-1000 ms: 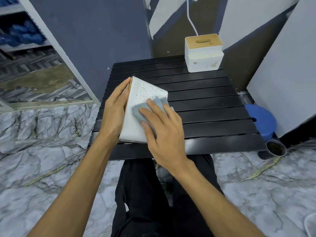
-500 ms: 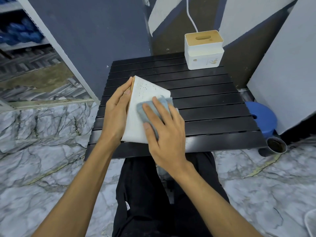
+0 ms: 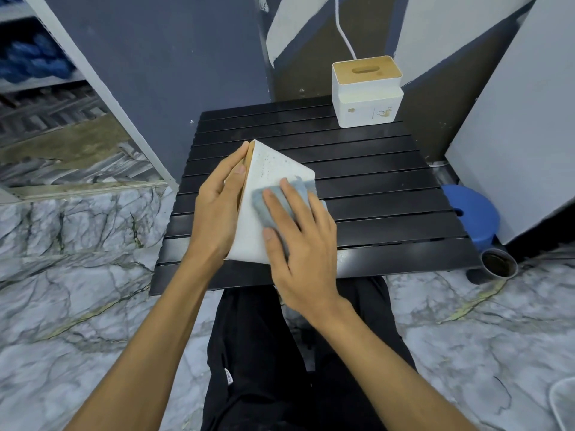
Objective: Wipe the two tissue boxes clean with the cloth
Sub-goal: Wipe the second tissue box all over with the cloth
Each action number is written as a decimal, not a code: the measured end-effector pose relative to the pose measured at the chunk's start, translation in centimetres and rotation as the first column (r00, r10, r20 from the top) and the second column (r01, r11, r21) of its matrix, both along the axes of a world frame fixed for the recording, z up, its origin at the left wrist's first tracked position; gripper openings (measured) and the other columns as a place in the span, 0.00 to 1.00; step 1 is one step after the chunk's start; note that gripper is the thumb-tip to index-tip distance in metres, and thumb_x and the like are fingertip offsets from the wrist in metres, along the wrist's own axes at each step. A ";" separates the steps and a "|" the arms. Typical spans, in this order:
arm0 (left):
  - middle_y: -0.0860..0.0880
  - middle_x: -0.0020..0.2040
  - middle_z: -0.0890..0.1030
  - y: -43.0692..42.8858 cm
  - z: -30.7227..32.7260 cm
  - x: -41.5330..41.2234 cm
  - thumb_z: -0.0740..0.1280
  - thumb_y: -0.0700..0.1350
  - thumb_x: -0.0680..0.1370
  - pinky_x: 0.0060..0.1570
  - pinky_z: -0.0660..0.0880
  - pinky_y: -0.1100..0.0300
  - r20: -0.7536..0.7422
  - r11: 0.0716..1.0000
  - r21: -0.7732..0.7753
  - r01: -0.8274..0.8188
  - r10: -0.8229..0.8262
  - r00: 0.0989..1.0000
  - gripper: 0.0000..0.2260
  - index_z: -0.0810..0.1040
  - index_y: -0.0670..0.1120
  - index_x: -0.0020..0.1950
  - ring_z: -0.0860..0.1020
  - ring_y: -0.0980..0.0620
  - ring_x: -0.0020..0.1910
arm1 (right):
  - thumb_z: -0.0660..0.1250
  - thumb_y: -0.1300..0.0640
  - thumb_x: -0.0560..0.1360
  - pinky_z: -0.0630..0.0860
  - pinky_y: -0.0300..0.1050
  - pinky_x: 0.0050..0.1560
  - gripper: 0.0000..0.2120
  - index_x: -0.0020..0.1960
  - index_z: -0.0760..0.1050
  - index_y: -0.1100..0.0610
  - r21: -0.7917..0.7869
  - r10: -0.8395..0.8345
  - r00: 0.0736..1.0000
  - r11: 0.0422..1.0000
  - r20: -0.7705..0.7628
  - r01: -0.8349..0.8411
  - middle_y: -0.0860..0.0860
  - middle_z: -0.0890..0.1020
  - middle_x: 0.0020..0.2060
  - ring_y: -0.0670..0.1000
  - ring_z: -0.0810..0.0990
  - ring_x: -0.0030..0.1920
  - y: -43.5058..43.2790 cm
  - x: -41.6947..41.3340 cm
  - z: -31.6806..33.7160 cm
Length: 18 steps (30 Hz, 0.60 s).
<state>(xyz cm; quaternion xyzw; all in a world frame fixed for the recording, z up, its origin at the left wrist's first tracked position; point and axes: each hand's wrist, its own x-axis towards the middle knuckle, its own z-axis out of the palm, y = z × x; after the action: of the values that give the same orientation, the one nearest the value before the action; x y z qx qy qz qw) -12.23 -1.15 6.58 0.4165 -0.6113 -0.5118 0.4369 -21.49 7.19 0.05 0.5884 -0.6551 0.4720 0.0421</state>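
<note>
A white tissue box (image 3: 267, 169) with a wooden lid lies tipped on its side near the front left of the black slatted table (image 3: 373, 194). My left hand (image 3: 217, 209) grips its left, lid side and steadies it. My right hand (image 3: 298, 241) lies flat on the box's upward white face, pressing a grey-blue cloth (image 3: 295, 189) against it; most of the cloth is hidden under the palm. A second white tissue box (image 3: 365, 94) with a wooden slotted lid stands upright at the table's far right edge, untouched.
A blue stool (image 3: 469, 216) and a small dark metal cup (image 3: 497, 264) sit on the marble floor right of the table. A white cable (image 3: 343, 29) hangs down the wall behind the far box. My black-trousered legs are under the table's front edge.
My right hand has slid the cloth a little up and to the right across the box face. The left hand keeps the same hold on the box.
</note>
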 end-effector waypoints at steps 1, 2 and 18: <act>0.58 0.65 0.80 0.0 0.0 0.0 0.59 0.46 0.85 0.57 0.77 0.60 0.006 1.000 -0.013 0.004 -0.004 1.000 0.15 0.77 0.54 0.70 0.79 0.57 0.61 | 0.56 0.50 0.81 0.62 0.53 0.70 0.21 0.72 0.71 0.53 -0.001 0.010 1.000 1.000 -0.021 -0.010 0.51 0.68 0.74 0.55 0.64 0.74 -0.3 -0.2 0.5; 0.57 0.65 0.80 0.0 -0.1 0.1 0.59 0.46 0.85 0.58 0.77 0.60 0.009 1.000 -0.022 0.007 -0.007 1.000 0.15 0.76 0.53 0.70 0.79 0.57 0.62 | 0.56 0.50 0.81 0.61 0.52 0.70 0.21 0.72 0.71 0.53 0.002 0.011 0.999 1.000 -0.031 -0.011 0.51 0.68 0.74 0.55 0.64 0.74 -0.8 -0.4 0.9; 0.55 0.65 0.80 0.4 -0.3 -0.1 0.58 0.42 0.85 0.62 0.77 0.50 0.029 0.999 -0.015 0.044 -0.044 0.999 0.16 0.77 0.54 0.69 0.80 0.52 0.62 | 0.57 0.53 0.81 0.61 0.47 0.69 0.17 0.67 0.75 0.53 -0.083 -0.010 0.996 0.996 0.084 0.017 0.50 0.73 0.70 0.52 0.67 0.72 -1.9 -0.3 2.2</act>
<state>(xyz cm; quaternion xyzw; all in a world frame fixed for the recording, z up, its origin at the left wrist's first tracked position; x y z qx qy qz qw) -12.38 -0.73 6.32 0.4069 -0.6304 -0.5106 0.4200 -21.79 5.28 2.23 0.5615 -0.6399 0.5229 0.0424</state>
